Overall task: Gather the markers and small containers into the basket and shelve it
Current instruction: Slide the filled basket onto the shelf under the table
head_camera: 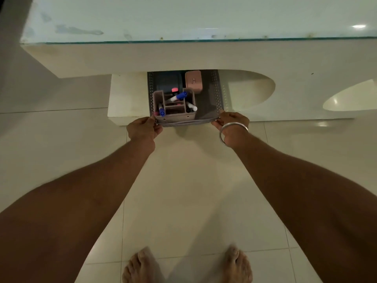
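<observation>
Fingers of the left hand and the right hand curl round the two near corners of the basket, gripping its front rim. Overhead runs the worktop, a smooth glass sheet on a thick, white, matt slab with rounded cut-outs. Beneath it a low white shelf carries the basket, which sits most of the way in, its near edge just past the shelf's lip. Gathering looks finished; judging by this, only the last push inward and the release remain. The basket is grey, rectangular and thin-walled, with rows of small perforations. Inside stands a dusty-pink organiser, boxy and divided into compartments. Behind it lies a rounded, glossy pink case beside a dark container. Slim white markers with blue caps lean in the compartments.
</observation>
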